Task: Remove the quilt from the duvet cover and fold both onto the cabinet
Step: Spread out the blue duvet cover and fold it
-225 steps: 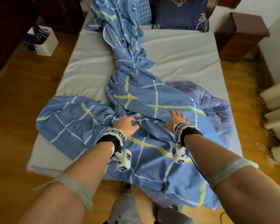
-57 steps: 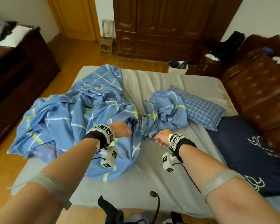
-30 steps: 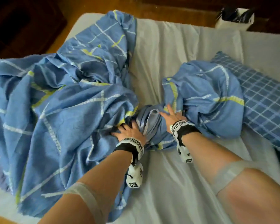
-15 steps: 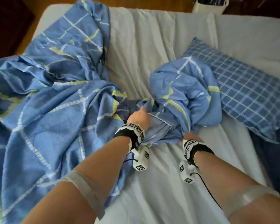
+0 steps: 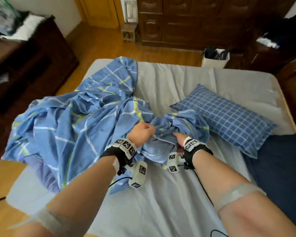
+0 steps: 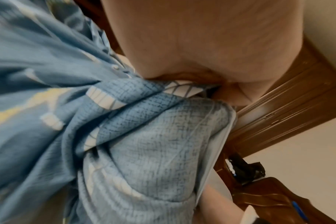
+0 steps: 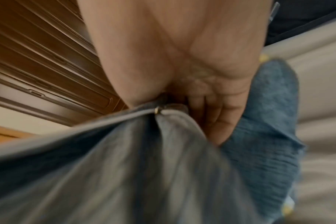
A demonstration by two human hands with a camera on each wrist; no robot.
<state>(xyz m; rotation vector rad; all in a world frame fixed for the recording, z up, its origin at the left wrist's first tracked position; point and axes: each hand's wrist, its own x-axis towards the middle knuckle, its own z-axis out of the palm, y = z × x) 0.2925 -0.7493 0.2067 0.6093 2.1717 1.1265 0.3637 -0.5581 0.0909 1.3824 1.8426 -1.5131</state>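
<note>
A blue duvet cover [image 5: 72, 127] with white and yellow lines lies crumpled across the left half of the bed, one bunch lifted in the middle. My left hand [image 5: 141, 133] grips a fold of that bunch [image 6: 148, 121]. My right hand [image 5: 179, 138] grips the cover's edge just to the right, fingers curled into the cloth [image 7: 217, 121], where a small metal zipper piece [image 7: 158, 110] shows. A paler purple patch, perhaps the quilt [image 5: 44, 173], peeks out at the cover's lower left. A dark wooden cabinet [image 5: 32, 53] stands at the left.
A blue checked pillow [image 5: 225, 117] lies right of my hands, a dark navy pillow [image 5: 284, 168] beyond it. The grey bed sheet [image 5: 161, 202] is bare in front. A wardrobe [image 5: 195, 21] and a white bin [image 5: 215, 59] stand past the bed. Wood floor lies left.
My head has lifted, so the room is back in view. Both hands have drawn closer together and raised the bunched cover; the right hand now grips its edge.
</note>
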